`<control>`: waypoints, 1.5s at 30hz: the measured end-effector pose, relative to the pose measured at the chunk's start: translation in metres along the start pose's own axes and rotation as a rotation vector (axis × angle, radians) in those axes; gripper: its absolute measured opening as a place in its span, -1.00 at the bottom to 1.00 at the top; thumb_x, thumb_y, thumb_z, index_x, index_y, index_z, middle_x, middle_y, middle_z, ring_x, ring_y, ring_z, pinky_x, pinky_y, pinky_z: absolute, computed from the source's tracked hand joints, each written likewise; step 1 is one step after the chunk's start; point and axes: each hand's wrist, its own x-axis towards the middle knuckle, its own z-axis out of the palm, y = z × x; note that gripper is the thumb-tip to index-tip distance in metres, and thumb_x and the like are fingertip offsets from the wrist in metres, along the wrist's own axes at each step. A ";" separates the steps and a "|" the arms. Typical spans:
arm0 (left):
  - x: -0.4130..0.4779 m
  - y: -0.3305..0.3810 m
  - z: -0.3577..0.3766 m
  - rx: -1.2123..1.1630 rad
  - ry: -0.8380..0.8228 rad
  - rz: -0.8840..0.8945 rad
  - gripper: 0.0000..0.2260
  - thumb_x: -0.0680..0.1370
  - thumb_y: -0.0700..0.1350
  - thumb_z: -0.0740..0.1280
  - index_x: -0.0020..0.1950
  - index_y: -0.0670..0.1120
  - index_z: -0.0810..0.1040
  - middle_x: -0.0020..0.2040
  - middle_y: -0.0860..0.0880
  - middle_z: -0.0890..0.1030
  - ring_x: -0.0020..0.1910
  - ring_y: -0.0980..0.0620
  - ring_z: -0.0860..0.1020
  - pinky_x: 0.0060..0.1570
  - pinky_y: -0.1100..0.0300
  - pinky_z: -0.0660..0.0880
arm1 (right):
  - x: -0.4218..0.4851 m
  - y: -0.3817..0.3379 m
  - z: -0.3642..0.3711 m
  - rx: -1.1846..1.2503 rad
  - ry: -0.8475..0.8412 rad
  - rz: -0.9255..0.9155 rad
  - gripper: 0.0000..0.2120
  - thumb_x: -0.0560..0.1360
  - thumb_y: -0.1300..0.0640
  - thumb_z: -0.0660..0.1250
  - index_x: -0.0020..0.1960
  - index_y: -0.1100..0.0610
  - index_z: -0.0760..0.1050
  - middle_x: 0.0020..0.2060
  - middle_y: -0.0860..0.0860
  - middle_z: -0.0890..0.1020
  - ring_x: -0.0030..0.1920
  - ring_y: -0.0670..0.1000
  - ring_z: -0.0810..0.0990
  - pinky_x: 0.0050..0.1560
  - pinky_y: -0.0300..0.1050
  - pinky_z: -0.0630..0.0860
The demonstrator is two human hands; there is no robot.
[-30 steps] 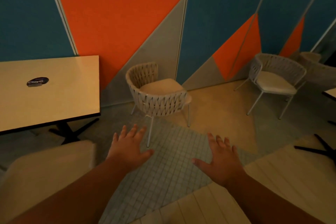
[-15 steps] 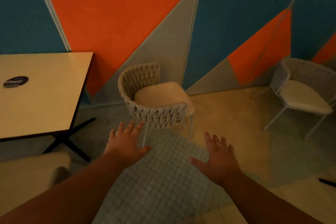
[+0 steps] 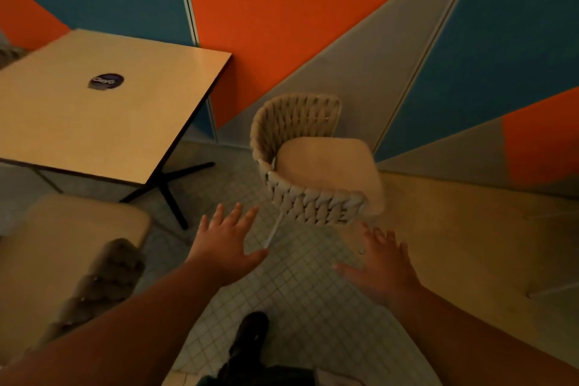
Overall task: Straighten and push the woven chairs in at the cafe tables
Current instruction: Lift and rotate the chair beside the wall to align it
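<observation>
Painted panels of orange, blue and grey cover the wall (image 3: 282,25) at the back, and small pale square tiles cover the floor (image 3: 297,307) in the middle.

I count two woven chairs, one table and two hands. At the lower left, close to the camera, stands the near woven chair (image 3: 78,244). Its beige cushion and a part of its woven back can be seen, and it is just beside the near edge of the table. Above it is the square table (image 3: 94,135), with a light top and a black cross foot (image 3: 172,185). One dark round disc (image 3: 106,81) lies on the top; its writing is too blurred to read.

The left hand (image 3: 224,247) is stretched forward over the tiles, palm down, fingers spread wide, and it holds nothing. Below it, at the bottom edge, one dark shoe (image 3: 250,332) is on the floor.

In the middle stands the far woven chair (image 3: 313,200), to the right of the table and apart from it, near the wall. Its curved woven back is turned to the camera and to the table, and its cushion opens away to the right.

The right hand (image 3: 385,263) is also flat and spread wide, empty, with the fingertips just under the woven back. I cannot tell if they touch it.
</observation>
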 end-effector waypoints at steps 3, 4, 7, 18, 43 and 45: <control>0.043 -0.017 0.001 0.007 -0.016 -0.023 -0.07 0.34 0.62 -0.13 0.62 0.29 -0.34 0.72 0.01 -0.13 0.68 -0.19 -0.21 0.59 -0.24 -0.18 | 0.047 -0.009 0.004 -0.009 -0.012 0.017 0.22 0.21 -0.70 -0.02 0.67 -0.06 -0.18 0.67 0.10 0.03 0.65 0.23 -0.09 0.60 0.29 -0.12; 0.057 -0.022 0.000 0.010 -0.024 -0.023 -0.06 0.34 0.61 -0.12 0.63 0.28 -0.33 0.73 0.01 -0.12 0.68 -0.19 -0.21 0.59 -0.24 -0.18 | 0.060 -0.013 0.005 -0.001 -0.015 0.028 0.22 0.22 -0.70 -0.02 0.67 -0.06 -0.19 0.67 0.10 0.02 0.65 0.23 -0.10 0.60 0.29 -0.13; 0.108 -0.035 -0.002 0.002 -0.045 -0.015 -0.06 0.38 0.59 -0.05 0.65 0.26 -0.29 0.73 0.01 -0.11 0.68 -0.18 -0.20 0.60 -0.25 -0.17 | 0.104 -0.021 0.007 0.035 -0.029 0.052 0.22 0.22 -0.72 -0.01 0.67 -0.09 -0.23 0.68 0.06 -0.04 0.65 0.19 -0.16 0.60 0.27 -0.19; 0.281 -0.031 0.011 0.119 -0.087 0.059 0.08 0.31 0.66 0.11 0.66 0.24 -0.27 0.73 0.00 -0.09 0.68 -0.19 -0.19 0.61 -0.27 -0.16 | 0.254 -0.009 0.020 0.005 -0.058 0.041 0.22 0.24 -0.73 -0.02 0.68 -0.05 -0.20 0.68 0.09 -0.01 0.65 0.21 -0.16 0.60 0.28 -0.19; 0.406 -0.019 0.044 0.593 -0.390 0.389 -0.14 0.10 0.74 0.03 0.20 0.36 0.59 -0.02 0.24 0.62 -0.15 0.11 0.42 -0.02 0.07 0.40 | 0.346 -0.015 0.088 -0.059 -0.009 -0.185 -0.20 0.14 -0.74 0.00 -0.30 0.00 0.40 -0.39 -0.10 0.51 -0.31 -0.04 0.49 -0.30 -0.12 0.27; 0.399 -0.013 0.046 0.563 -0.407 0.370 -0.13 0.10 0.74 0.03 0.22 0.35 0.59 -0.08 0.25 0.59 -0.15 0.13 0.42 0.00 0.08 0.42 | 0.344 -0.007 0.086 -0.064 -0.015 -0.211 -0.25 0.17 -0.72 0.05 -0.31 -0.02 0.38 -0.36 -0.10 0.53 -0.23 -0.02 0.56 -0.26 -0.11 0.31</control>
